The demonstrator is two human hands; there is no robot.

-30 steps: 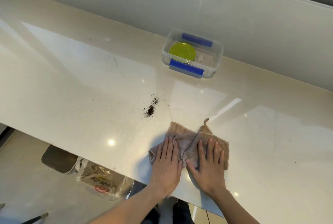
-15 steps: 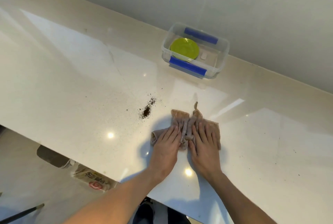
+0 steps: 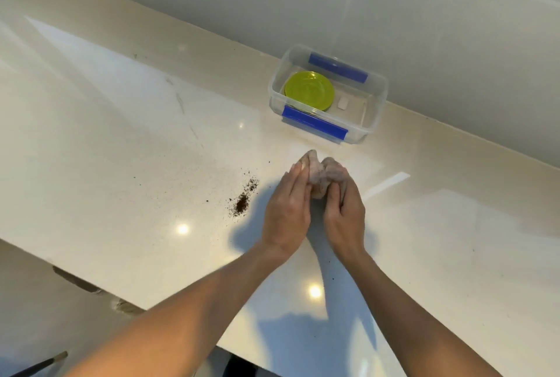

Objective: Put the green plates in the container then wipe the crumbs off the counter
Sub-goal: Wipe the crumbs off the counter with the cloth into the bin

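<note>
Two hands: I am bunching the cloth (image 3: pixel 325 175) between my left hand (image 3: pixel 288 210) and right hand (image 3: pixel 344 214), fingers clenching it.
Crumbs (image 3: pixel 242 202): lying on the worktop (image 3: pixel 121 134) at 9 o'clock from my hands.
Green plates (image 3: pixel 309 91): sitting inside the container (image 3: pixel 375 104) at 12 o'clock.

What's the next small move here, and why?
Probably slide the bunched cloth left onto the crumbs. The green plate already sits in the container, both hands, left and right, grip the cloth, and the dark pile lies unwiped on the counter just left of them.
</note>
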